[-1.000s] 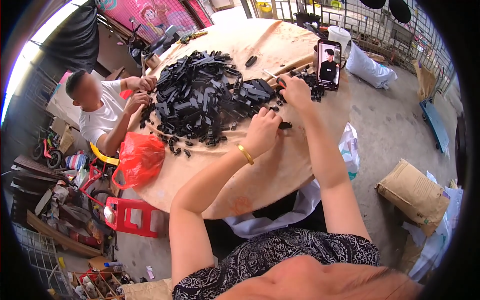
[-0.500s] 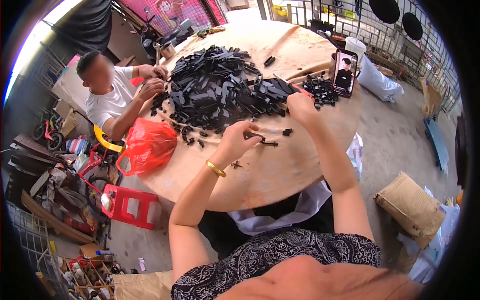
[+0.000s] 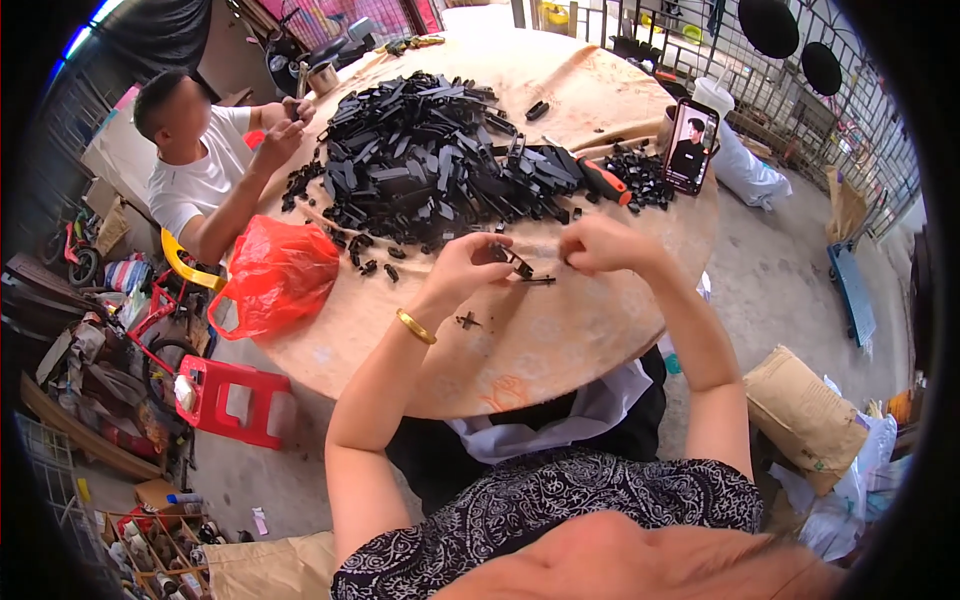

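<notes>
My left hand (image 3: 468, 270), with a gold bangle on the wrist, pinches a small black plastic part (image 3: 517, 262) above the near half of the round table. Just to the right, my right hand (image 3: 606, 246) is closed with its fingertips together; whatever they hold is hidden. Below the left fingers lies a thin dark rod-like piece (image 3: 538, 280), and a small cross-shaped piece (image 3: 468, 321) rests closer to me. A large heap of black plastic parts (image 3: 430, 160) stands beyond both hands. An orange-and-black handled tool (image 3: 605, 182) lies at its right end.
A smaller pile of black pieces (image 3: 640, 177) sits by a propped phone (image 3: 690, 145). A red plastic bag (image 3: 278, 275) lies at the table's left edge. Across the heap, another person (image 3: 205, 160) handles something small. A red stool (image 3: 235, 398) and a paper sack (image 3: 805, 415) stand on the floor.
My right hand has come from the orange-handled tool toward me, close to my left hand. The tool's handle is now uncovered. The black part in my left hand is tilted differently.
</notes>
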A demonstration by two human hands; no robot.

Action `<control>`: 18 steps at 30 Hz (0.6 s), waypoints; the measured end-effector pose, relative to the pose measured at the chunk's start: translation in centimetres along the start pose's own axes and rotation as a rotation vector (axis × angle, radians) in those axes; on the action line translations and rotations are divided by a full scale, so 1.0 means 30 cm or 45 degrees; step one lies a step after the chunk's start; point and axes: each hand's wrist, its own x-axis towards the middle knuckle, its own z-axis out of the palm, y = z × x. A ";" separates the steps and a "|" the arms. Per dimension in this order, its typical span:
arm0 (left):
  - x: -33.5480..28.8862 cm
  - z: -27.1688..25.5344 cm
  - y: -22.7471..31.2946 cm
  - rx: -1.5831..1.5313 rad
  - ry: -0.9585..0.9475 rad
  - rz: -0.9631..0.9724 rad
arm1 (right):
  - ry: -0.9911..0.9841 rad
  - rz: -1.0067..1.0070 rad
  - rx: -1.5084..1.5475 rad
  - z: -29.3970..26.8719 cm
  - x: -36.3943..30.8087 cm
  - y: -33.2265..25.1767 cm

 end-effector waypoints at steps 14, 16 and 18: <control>0.001 -0.044 -0.025 -0.957 -0.170 -0.022 | 0.645 -0.572 1.174 0.113 0.153 -0.137; -0.005 -0.053 -0.025 -0.916 -0.219 -0.098 | 0.666 -0.579 1.164 0.124 0.147 -0.130; -0.032 -0.082 0.041 -0.679 -0.480 -0.083 | 0.730 -0.606 1.126 0.107 0.152 -0.098</control>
